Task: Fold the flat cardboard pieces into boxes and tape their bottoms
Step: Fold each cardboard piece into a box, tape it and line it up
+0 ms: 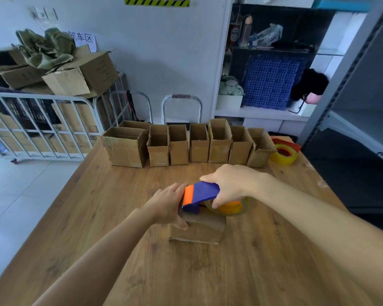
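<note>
A small cardboard box [197,230] stands on the wooden table [241,272], bottom side up. My left hand [166,206] holds its left top edge, thumb on the near face and fingers over the top. My right hand [228,184] grips a blue and orange tape dispenser [199,195] with a clear roll of tape, and the dispenser lies on top of the box. Part of the box top is hidden under the dispenser and my hands.
Several folded open boxes [179,144] stand in a row along the table's far edge. A second tape dispenser with a yellow roll [283,153] lies at the far right. A metal cart with cartons [42,120] stands at the left, shelves [274,85] behind.
</note>
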A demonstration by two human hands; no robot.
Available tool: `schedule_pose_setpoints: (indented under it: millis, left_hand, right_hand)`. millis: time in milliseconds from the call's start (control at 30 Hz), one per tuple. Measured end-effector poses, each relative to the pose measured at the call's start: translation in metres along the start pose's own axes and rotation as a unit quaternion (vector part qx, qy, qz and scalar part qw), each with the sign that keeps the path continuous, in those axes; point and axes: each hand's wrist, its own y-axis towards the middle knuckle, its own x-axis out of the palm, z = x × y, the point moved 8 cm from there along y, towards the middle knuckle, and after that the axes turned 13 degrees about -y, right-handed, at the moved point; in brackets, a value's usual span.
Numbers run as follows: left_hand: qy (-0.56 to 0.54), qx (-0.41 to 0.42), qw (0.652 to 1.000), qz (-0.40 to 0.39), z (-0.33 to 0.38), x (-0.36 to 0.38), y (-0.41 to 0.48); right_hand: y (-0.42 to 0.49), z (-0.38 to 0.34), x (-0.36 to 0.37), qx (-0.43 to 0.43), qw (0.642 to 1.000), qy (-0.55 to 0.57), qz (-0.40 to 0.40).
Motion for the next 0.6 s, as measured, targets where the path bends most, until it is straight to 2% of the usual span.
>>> schedule_pose_setpoints:
  millis: [267,400,600]
  left_hand:
    - [0.042,0.02,0.999,-0.007,-0.016,-0.01,-0.004]
    - [0.049,0.027,0.998,-0.013,-0.01,-0.009,-0.002]
    - [0.065,0.027,0.997,-0.027,-0.008,-0.007,-0.002]
  right_hand:
    - [-0.054,0.05,0.017,0.056,0.997,0.047,-0.001]
    - [-0.067,0.053,0.035,0.056,0.995,0.082,-0.004]
    - [-0.083,0.064,0.047,0.056,0.996,0.071,-0.006]
